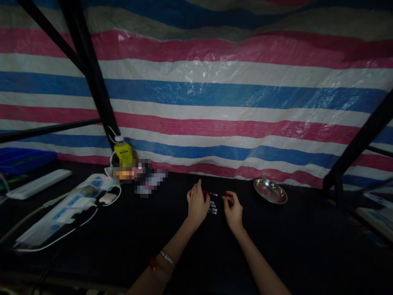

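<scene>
Near the middle of the black table, my left hand (198,203) is closed on a slim red pen-like piece (208,193) whose clear tip points right. Opposite it, my right hand (233,208) pinches a small red piece (227,194), a short gap away from that tip. Small clear and silvery pieces (212,211) lie on the table between my hands, partly behind my left fingers. They are too small and dark to name. A round metal dish (270,191) stands to the right of my right hand.
White power strips (61,217) with plugs and cables lie at the left. A yellow bottle (123,152) stands behind them, beside blurred items. A blue tray (24,159) is at the far left. Striped sheeting (215,94) hangs behind the black table (129,246), between dark frame bars.
</scene>
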### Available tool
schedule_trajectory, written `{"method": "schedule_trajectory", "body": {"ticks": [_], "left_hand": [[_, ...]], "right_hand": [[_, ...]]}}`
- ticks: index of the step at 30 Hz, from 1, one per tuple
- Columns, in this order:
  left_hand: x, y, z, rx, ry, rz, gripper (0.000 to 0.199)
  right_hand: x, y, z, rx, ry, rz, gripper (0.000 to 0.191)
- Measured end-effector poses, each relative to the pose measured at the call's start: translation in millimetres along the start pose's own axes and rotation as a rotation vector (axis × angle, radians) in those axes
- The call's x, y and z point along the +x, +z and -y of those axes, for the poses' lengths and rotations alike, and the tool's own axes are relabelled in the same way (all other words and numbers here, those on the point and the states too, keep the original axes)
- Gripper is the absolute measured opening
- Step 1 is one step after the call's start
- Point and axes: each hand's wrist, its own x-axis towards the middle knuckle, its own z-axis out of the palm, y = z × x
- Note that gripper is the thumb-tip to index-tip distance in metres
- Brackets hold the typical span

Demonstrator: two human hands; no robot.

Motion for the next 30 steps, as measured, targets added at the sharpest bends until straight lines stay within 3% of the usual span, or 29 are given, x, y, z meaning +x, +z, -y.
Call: {"method": "schedule_trajectory", "body": {"ticks": [5,10,21,30], "left_hand": [[6.9,3.6,9.5,0.12,-0.233,0.182,0.055],[11.1,5.7,13.3,0.062,-0.259,0.312,0.05],[11.0,8.8,15.5,0.044,-0.204,0.373,0.046],[6.9,10.8,10.9,-0.019,-0.095,0.334,0.042]], "right_hand": [[3.6,1.8,-9.2,0.083,0.056,-0.015,0.029],[5.9,3.7,-16.9,0.097,0.094,0.013,0.028],[15.0,5.9,-17.0,0.047,0.068,-0.003,0.025],[17.7,8.1,-16.8,0.092,0.078,0.035,0.026]]}}
